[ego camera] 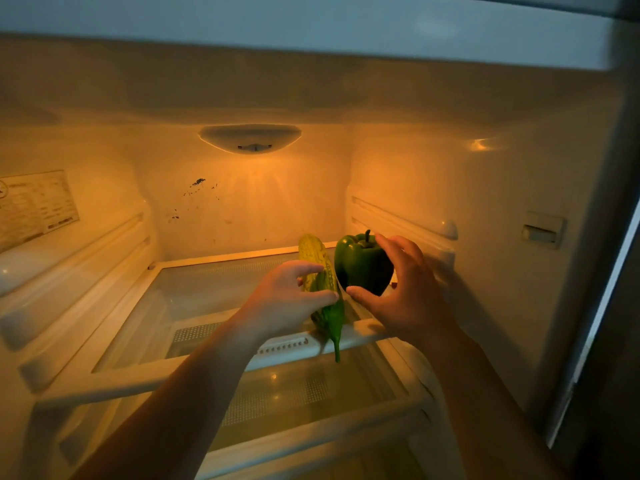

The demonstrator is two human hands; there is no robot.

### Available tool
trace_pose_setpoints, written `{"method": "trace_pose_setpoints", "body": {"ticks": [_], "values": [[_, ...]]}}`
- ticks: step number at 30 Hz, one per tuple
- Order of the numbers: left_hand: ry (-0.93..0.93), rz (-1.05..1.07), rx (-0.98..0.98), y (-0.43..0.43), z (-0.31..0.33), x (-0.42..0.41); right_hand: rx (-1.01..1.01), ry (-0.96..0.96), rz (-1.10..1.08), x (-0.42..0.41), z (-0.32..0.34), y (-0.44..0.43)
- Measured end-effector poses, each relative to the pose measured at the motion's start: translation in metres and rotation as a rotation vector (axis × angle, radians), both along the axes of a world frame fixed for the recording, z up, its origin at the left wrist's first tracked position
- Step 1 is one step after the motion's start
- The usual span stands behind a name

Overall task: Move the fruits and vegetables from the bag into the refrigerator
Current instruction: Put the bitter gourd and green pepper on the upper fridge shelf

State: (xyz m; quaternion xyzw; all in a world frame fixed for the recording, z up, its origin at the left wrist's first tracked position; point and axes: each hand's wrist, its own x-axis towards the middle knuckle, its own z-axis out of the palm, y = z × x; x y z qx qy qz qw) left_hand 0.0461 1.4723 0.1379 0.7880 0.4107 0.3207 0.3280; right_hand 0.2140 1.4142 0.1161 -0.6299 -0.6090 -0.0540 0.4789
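Both my hands reach into the open refrigerator, just above its glass shelf (194, 292). My left hand (284, 299) grips a long bumpy yellow-green gourd (317, 265), whose thin stem end points down toward the shelf's front rail. My right hand (405, 289) holds a green bell pepper (362, 268) upright, thumb under it and fingers curled over its right side. Gourd and pepper sit side by side, almost touching, at the right half of the shelf. The bag is out of view.
The fridge cavity is lit orange by a lamp housing (250, 138) on the back wall. Ribbed rails run along both side walls. A second glass shelf (294, 393) lies lower and nearer. A label (36, 206) is stuck to the left wall.
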Motion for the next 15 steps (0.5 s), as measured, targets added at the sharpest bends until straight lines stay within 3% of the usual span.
{"method": "trace_pose_setpoints", "body": {"ticks": [9,15], "values": [[0.0,-0.027,-0.027,0.002,0.001,-0.011,0.072,-0.023,-0.015,0.001,-0.006,0.003],[-0.017,-0.051,-0.152,0.008,0.002,-0.006,0.043,-0.054,-0.074,0.003,0.001,0.023]]}}
